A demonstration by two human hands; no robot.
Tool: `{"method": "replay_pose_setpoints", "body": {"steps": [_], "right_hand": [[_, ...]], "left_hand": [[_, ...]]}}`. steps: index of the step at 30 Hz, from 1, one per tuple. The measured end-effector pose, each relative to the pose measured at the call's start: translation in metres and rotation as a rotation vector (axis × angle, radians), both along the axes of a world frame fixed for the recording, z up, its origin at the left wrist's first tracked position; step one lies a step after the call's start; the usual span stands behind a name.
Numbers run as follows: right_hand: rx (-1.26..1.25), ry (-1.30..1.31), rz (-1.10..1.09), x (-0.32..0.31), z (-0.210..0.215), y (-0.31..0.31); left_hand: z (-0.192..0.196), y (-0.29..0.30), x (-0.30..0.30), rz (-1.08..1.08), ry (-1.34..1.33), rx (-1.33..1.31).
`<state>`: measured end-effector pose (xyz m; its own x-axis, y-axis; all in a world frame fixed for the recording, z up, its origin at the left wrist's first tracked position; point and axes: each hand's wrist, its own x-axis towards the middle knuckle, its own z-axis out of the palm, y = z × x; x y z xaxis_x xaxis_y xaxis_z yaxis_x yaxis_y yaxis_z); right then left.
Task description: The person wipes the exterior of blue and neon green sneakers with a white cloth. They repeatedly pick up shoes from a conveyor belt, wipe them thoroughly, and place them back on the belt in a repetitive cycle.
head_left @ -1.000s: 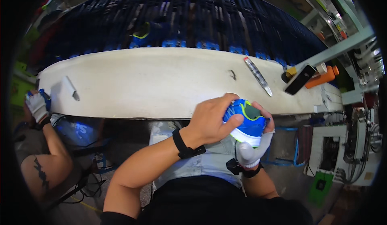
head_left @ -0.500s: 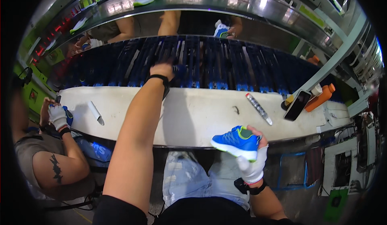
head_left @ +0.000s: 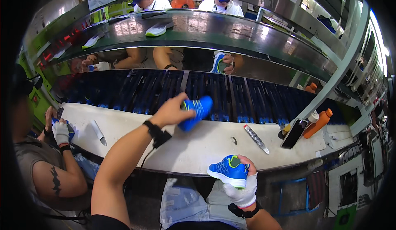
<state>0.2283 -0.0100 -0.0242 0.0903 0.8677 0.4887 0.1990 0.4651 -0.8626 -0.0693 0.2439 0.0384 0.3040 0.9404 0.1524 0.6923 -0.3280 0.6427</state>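
Observation:
My left hand [head_left: 170,111] is stretched out over the white bench [head_left: 198,145] and grips a blue sports shoe [head_left: 196,111] by its side, just in front of the dark belt [head_left: 173,94]. A black band sits on that wrist. My right hand [head_left: 244,188], in a white glove, holds a second blue shoe with a lime lining and white sole [head_left: 229,171] at the bench's near edge, above my lap.
A pen-like tool [head_left: 256,138], a small hook [head_left: 234,140], a dark phone [head_left: 294,133] and an orange bottle [head_left: 317,123] lie on the bench at right. A white marker [head_left: 98,132] lies at left. A seated person [head_left: 45,155] works at my left; others work beyond the belt.
My left hand left the shoe in my lap, reached out to the belt, and has come back toward the bench with a second blue shoe in it. My right hand kept its shoe.

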Motion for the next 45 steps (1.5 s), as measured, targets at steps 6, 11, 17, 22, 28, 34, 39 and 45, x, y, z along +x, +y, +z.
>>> {"method": "replay_pose_setpoints", "body": {"steps": [6, 11, 17, 22, 28, 34, 39, 45], "right_hand": [[-0.144, 0.371, -0.018, 0.003, 0.008, 0.007], [-0.134, 0.4, -0.009, 0.026, 0.014, 0.023], [0.524, 0.319, 0.021, 0.007, 0.154, 0.089], [1.415, -0.48, -0.458, 0.009, 0.342, 0.211], [0.734, -0.82, -0.736, 0.018, 0.477, 0.382], [0.71, -0.961, -0.478, -0.084, 0.359, 0.401], [0.482, -1.175, 0.146, -0.19, 0.268, 0.355], [0.225, -1.147, 0.232, -0.206, 0.279, 0.343]], "left_hand": [[-0.016, -0.112, -0.027, -0.232, 0.136, -0.101], [-0.066, -0.167, -0.036, -0.01, -0.034, 0.275], [-0.085, -0.196, -0.016, 0.203, 0.104, 0.514], [-0.103, -0.204, -0.026, 0.263, 0.096, 0.639], [-0.1, -0.196, -0.025, 0.241, 0.032, 0.717], [-0.114, -0.203, -0.037, 0.293, 0.071, 0.783], [-0.115, -0.201, -0.031, 0.259, 0.085, 0.807], [-0.117, -0.201, -0.03, 0.266, 0.129, 0.775]]}}
